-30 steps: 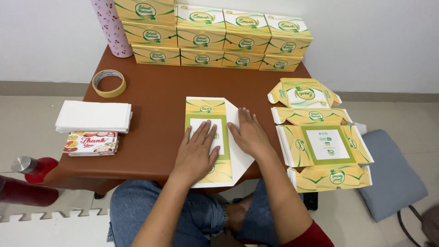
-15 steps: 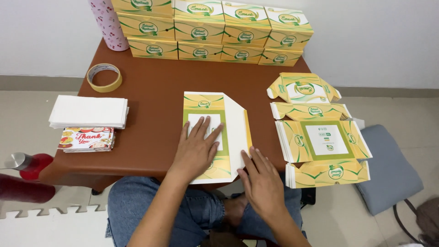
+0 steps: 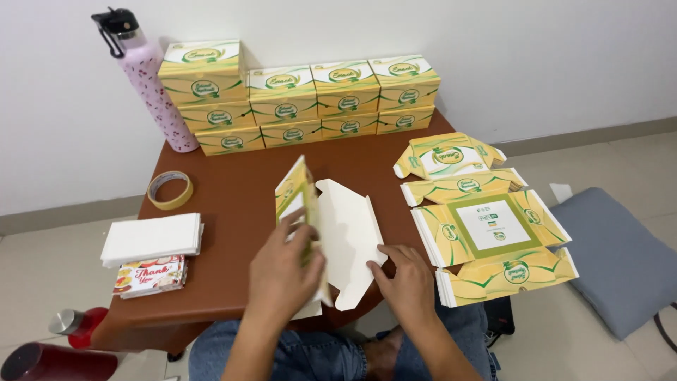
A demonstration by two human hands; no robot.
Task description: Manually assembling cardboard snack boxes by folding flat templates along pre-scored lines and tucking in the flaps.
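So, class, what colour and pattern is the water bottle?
Pink with small dark-red specks, black lid: the water bottle, head view.

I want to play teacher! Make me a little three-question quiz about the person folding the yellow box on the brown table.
1. True or false: the left hand holds a panel of the flat box lifted up off the table.
2. What round thing lies near the pink bottle? A) roll of tape B) plate C) ball
3. Fill in: the right hand presses on the box's plain ____ inside.

Key: 1 true. 2 A, the roll of tape. 3 white.
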